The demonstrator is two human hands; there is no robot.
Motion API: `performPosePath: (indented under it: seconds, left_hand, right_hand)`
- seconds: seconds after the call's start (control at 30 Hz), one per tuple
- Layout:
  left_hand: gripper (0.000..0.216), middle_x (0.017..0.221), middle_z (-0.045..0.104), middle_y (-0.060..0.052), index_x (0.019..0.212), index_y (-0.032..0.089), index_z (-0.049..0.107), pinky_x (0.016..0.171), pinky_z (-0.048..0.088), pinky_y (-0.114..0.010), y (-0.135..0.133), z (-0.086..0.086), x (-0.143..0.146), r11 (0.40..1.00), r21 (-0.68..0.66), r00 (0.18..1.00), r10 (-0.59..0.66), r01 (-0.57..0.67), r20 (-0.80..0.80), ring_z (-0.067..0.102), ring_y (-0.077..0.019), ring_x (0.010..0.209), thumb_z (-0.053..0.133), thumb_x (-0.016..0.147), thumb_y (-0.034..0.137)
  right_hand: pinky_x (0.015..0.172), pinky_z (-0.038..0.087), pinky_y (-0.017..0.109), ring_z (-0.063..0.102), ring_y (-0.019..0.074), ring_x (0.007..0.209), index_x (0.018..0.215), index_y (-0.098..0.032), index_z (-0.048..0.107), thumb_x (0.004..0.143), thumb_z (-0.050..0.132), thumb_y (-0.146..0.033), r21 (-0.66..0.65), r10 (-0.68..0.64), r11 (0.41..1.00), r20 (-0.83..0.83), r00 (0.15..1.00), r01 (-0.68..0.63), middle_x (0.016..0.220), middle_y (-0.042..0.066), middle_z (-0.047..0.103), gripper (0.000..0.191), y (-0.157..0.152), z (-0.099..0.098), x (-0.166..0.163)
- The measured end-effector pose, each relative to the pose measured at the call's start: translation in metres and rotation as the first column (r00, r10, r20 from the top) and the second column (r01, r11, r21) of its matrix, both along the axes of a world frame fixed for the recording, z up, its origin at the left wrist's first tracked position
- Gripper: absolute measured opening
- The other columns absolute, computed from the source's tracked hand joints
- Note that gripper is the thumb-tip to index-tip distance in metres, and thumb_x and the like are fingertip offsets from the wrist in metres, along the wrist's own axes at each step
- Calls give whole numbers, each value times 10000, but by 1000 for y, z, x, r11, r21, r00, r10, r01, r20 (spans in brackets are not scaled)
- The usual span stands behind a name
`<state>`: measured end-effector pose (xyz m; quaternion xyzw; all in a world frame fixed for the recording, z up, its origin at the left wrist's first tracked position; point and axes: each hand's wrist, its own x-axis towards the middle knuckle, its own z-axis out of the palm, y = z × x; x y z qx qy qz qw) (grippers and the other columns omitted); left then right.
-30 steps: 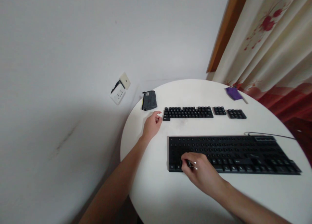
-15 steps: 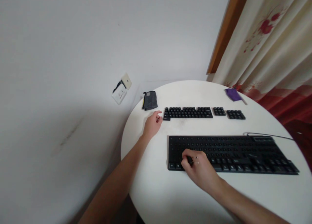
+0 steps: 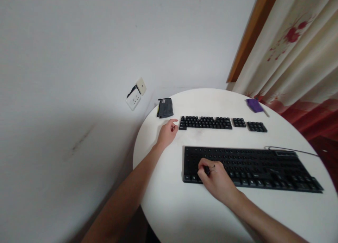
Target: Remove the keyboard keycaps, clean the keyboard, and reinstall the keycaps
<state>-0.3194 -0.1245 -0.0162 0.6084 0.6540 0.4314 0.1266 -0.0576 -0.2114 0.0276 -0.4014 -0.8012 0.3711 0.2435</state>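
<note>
My right hand [image 3: 217, 179] is closed over the left part of a black keyboard [image 3: 253, 162]. Between its fingers is a small black tool with thin wire ends, which looks like a keycap puller [image 3: 206, 170]; most of it is hidden by the hand. Many keys on the keyboard's upper rows look stripped of their caps, while the bottom row still has some. My left hand [image 3: 167, 132] rests on the table with loosely curved fingers apart. Its fingertips are beside the left end of a block of black keycaps [image 3: 206, 122] laid out in rows.
Two smaller groups of keycaps, one [image 3: 239, 122] and another [image 3: 257, 126], lie to the right. A grey pouch [image 3: 166, 108] and a purple cloth item [image 3: 254, 105] are at the back of the round white table [image 3: 163, 197]. A cable [image 3: 293, 150] runs rightward. A wall socket [image 3: 133, 99] is on the left.
The view has shifted slightly. My right hand stays closed at nearly the same spot over the keyboard, and my left hand keeps its place by the keycaps.
</note>
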Motion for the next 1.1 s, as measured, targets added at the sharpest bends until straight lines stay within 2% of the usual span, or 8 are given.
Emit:
performPosePath:
  seconds: [0.27, 0.4, 0.57, 0.63, 0.77, 0.87, 0.97, 1.1]
  left_hand:
    - [288, 675, 568, 45, 1166, 181, 611, 573, 373, -219, 0, -4, -3, 999, 23, 997, -41, 40, 57, 504, -108, 569, 521, 896, 222]
    - [278, 667, 559, 50, 1154, 183, 618, 572, 364, -215, -1, -2, -2, 998, 37, 997, -46, 43, 68, 486, -103, 560, 521, 897, 227]
    - [263, 652, 550, 51, 1127, 174, 634, 563, 352, -212, -2, 1, -2, 997, 67, 994, -47, 41, 98, 455, -95, 544, 517, 897, 226]
    - [252, 646, 544, 51, 1106, 167, 646, 557, 347, -210, -4, 3, -2, 996, 83, 992, -53, 43, 116, 442, -91, 539, 515, 897, 221]
    - [217, 649, 562, 34, 1041, 151, 672, 559, 352, -208, -13, 12, 4, 989, 132, 982, -91, 69, 163, 456, -92, 564, 525, 908, 238]
    - [240, 757, 642, -15, 1041, 146, 680, 618, 411, -213, -22, 28, 25, 971, 143, 945, -220, 190, 242, 535, -106, 658, 537, 934, 307]
    - [328, 932, 697, -71, 1114, 152, 671, 668, 475, -227, -26, 52, 55, 881, -32, 815, -423, 473, 396, 612, -135, 776, 583, 928, 408]
    - [457, 1057, 695, -118, 1161, 140, 679, 686, 522, -269, -19, 74, 89, 590, -193, 563, -546, 784, 620, 632, -143, 779, 617, 901, 510]
  right_hand:
    - [511, 343, 228, 500, 117, 519, 645, -200, 538, 808, 458, -152, -162, -58, 986, -122, 991, 37, 548, -32, 528, 188, 5, -4, 1]
    - [438, 346, 213, 484, 114, 460, 648, -209, 534, 780, 455, -170, -370, -123, 928, -197, 973, 43, 512, -41, 520, 159, 8, -10, 2]
    - [374, 329, 193, 465, 101, 398, 664, -204, 549, 765, 491, -193, -494, -203, 867, -241, 949, 60, 487, -46, 540, 117, 11, -10, 1]
    - [368, 332, 187, 475, 96, 402, 689, -196, 576, 778, 511, -202, -496, -227, 866, -290, 930, 57, 512, -37, 569, 110, 14, -7, 3]
    - [401, 380, 192, 539, 106, 479, 772, -180, 643, 850, 557, -262, -375, -248, 923, -425, 871, 80, 622, -1, 633, 142, 23, 1, 9]
    - [421, 404, 202, 560, 115, 511, 832, -178, 672, 897, 568, -303, -283, -257, 950, -481, 838, 129, 667, 15, 653, 175, 32, 3, 15]
    - [459, 432, 210, 561, 110, 529, 854, -185, 681, 924, 567, -302, -197, -253, 965, -514, 819, 174, 689, 13, 661, 178, 39, 2, 19]
    - [476, 444, 217, 553, 109, 537, 877, -193, 684, 937, 568, -301, -137, -298, 954, -560, 773, 268, 693, 4, 654, 169, 47, 2, 23]
